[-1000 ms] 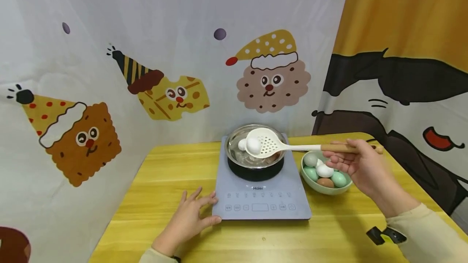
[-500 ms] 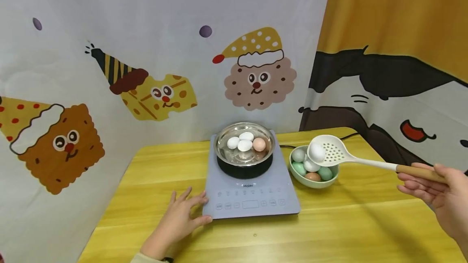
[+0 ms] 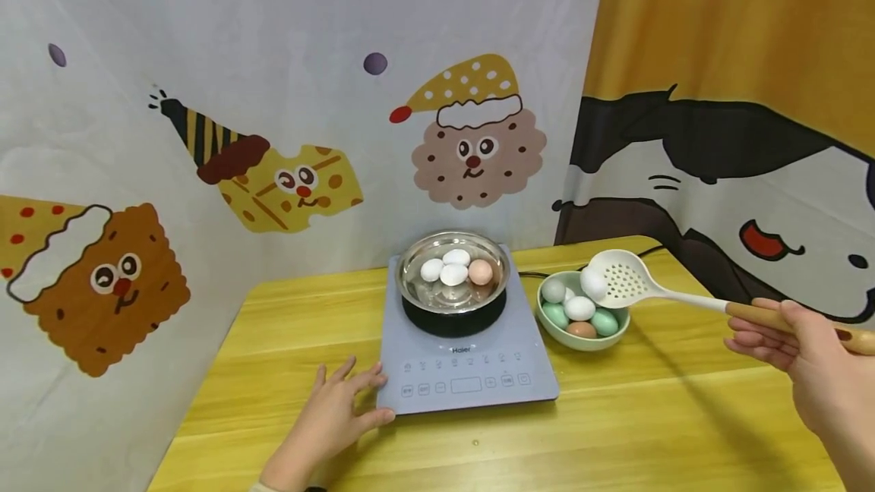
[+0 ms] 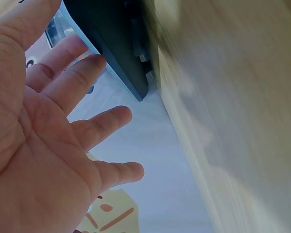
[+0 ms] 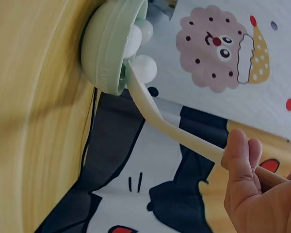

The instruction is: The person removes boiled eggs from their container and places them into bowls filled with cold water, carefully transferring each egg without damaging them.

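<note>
In the fingers of the right hand a slim tan wooden handle is looking smooth and matt, beyond them a cream perforated plastic-looking spoon head is showing a satin finish, and past the fingers of the left hand a round silver metal pan is gleaming.

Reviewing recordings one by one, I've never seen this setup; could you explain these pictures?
No machine: a person works bare-handed. The wide view is from the head, the close ones from each wrist. On the yellow wooden table stand a flat blue-grey cooktop, bearing a round metal pan with four eggs, and a round pale-green bowl holding more eggs. The right hand holds a wooden-handled white perforated skimmer, carrying a white egg by the bowl's rim. The left hand touches the cooktop's edge.
</note>
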Available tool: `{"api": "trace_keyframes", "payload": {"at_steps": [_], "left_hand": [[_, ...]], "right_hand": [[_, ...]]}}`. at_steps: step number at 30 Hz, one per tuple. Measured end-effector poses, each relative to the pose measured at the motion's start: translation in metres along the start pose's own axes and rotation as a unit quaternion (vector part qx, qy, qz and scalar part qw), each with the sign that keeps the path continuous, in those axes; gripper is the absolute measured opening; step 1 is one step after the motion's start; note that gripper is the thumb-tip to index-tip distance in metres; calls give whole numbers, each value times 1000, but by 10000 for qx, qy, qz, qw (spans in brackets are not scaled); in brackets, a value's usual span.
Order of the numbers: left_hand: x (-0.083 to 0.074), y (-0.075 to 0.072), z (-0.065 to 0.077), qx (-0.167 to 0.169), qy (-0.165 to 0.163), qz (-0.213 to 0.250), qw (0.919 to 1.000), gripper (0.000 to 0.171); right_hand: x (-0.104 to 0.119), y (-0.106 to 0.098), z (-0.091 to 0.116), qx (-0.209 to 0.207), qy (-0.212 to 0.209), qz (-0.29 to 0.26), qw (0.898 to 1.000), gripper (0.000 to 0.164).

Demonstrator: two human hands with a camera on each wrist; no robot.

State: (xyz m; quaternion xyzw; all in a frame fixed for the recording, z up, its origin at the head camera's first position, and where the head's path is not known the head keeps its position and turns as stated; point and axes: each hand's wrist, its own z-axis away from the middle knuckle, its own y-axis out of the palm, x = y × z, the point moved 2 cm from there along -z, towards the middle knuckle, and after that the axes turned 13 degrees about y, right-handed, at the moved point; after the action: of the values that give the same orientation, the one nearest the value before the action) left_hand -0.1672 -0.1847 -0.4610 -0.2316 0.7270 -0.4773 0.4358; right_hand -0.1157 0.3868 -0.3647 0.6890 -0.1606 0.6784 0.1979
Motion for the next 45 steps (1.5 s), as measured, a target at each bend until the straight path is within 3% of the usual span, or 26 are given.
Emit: {"api": "trace_keyframes", "payload": {"at_steps": [3, 7, 11, 13, 15, 16, 17, 18, 20, 21, 22, 23, 24, 25, 28, 29, 30, 33, 38, 45], "left_hand": [[0, 0, -1, -10, 19, 14, 10000, 61], [0, 0, -1, -13, 14, 11, 10000, 60], [1, 1, -1, -34, -8, 37, 10000, 60], [1, 1, 0, -51, -2, 40, 10000, 60], [1, 2, 0, -45, 5, 48, 10000, 60], [1, 2, 0, -33, 8, 51, 10000, 60], [1, 2, 0, -21, 14, 51, 10000, 60], [0, 2, 0, -15, 23, 54, 10000, 59], [0, 1, -1, -13, 50, 60, 10000, 59], [-1, 0, -2, -15, 62, 51, 10000, 58], [-1, -1, -2, -20, 77, 49, 10000, 58], [-2, -1, -3, -27, 84, 46, 10000, 58], [-2, -2, -3, -28, 89, 38, 9999, 58], [-2, -3, -3, -20, 88, 29, 10000, 58], [-3, -3, -2, 7, 77, -9, 10000, 58], [-3, -3, -2, 13, 68, -25, 10000, 58], [-3, -2, -1, 21, 61, -47, 10000, 57], [-1, -2, 0, 68, 53, -126, 9999, 57], [-1, 1, 0, 111, 108, -145, 9998, 57], [0, -3, -2, 52, 141, -186, 9997, 57]], "right_hand": [[9, 11, 3, -373, -221, 893, 9951, 31], [18, 20, 6, -635, -219, 2292, 9711, 49], [21, 23, 8, -605, -283, 2668, 9614, 55], [21, 23, 11, -470, -540, 2864, 9554, 51], [20, 24, 17, -214, -1409, 3165, 9378, 42], [19, 25, 22, -42, -1952, 3390, 9203, 38], [19, 26, 26, 164, -2642, 3633, 8933, 37], [19, 29, 30, 346, -3432, 3773, 8594, 36], [19, 36, 37, 645, -4963, 3929, 7715, 38], [20, 40, 41, 760, -5411, 3994, 7362, 45], [23, 44, 44, 853, -5695, 4023, 7117, 51], [25, 49, 46, 918, -5905, 3943, 6982, 57], [28, 54, 49, 959, -5928, 3850, 7009, 57], [32, 58, 51, 974, -5845, 3745, 7132, 57], [42, 77, 49, 1181, -5454, 2923, 7766, 51], [45, 86, 46, 1337, -5387, 2515, 7929, 49], [46, 96, 42, 1481, -5410, 2188, 7984, 46], [45, 131, 25, 1764, -5713, 1908, 7785, 42], [31, 177, 7, 1852, -5738, 2756, 7487, 50], [18, 208, 4, 2256, -5903, 2960, 7162, 50]]}}
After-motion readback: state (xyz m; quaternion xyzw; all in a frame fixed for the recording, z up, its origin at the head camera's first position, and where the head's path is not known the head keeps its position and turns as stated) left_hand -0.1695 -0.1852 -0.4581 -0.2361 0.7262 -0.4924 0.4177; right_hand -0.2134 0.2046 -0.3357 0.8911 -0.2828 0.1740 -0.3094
